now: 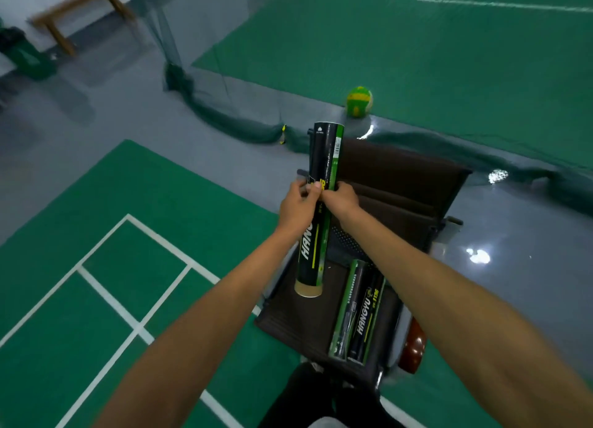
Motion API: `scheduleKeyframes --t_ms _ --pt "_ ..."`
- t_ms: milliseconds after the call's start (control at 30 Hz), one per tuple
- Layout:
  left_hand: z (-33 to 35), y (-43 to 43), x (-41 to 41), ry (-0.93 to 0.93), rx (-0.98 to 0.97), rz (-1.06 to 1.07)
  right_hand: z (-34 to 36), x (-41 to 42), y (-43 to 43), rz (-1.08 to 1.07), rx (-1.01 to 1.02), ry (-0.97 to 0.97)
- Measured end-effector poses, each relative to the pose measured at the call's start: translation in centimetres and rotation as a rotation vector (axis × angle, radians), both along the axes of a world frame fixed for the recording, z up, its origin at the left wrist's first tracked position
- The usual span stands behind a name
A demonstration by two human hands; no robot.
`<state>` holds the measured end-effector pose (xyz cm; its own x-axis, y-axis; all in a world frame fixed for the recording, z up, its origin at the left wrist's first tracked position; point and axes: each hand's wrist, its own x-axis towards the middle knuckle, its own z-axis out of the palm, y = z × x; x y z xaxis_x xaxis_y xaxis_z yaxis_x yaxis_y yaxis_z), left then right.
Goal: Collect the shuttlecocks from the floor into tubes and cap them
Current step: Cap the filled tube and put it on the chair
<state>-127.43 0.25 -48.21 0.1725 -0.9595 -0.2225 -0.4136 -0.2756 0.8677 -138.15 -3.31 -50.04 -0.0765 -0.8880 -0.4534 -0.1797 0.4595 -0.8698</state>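
A long black-and-green shuttlecock tube (322, 158) is held out in front of me, tilted slightly, with its pale capped end (308, 290) toward me. My left hand (296, 207) grips its middle from the left. My right hand (342, 198) grips it from the right at the same height. Two more black-and-green tubes (359, 312) lie side by side on the seat of a dark brown chair (301, 315) below the held tube. No loose shuttlecock is visible.
A green and yellow ball (359, 101) rests on the floor beyond the chair. A dark green net (224, 119) is bunched along the grey floor. A wooden bench (77, 13) stands at the far left. Green court mats with white lines lie left and ahead.
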Motion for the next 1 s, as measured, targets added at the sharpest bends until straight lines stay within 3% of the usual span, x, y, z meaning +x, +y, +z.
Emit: scheduleKeyframes --t_ms 600,1000 --pt "-23.5 7.2 2.5 -0.154 0.356 -0.175 -24.2 3.2 6.6 -0.104 0.593 -0.002" --pt "-42.6 6.0 1.2 0.041 0.57 -0.143 -40.6 1.8 5.4 -0.075 0.667 0.082"
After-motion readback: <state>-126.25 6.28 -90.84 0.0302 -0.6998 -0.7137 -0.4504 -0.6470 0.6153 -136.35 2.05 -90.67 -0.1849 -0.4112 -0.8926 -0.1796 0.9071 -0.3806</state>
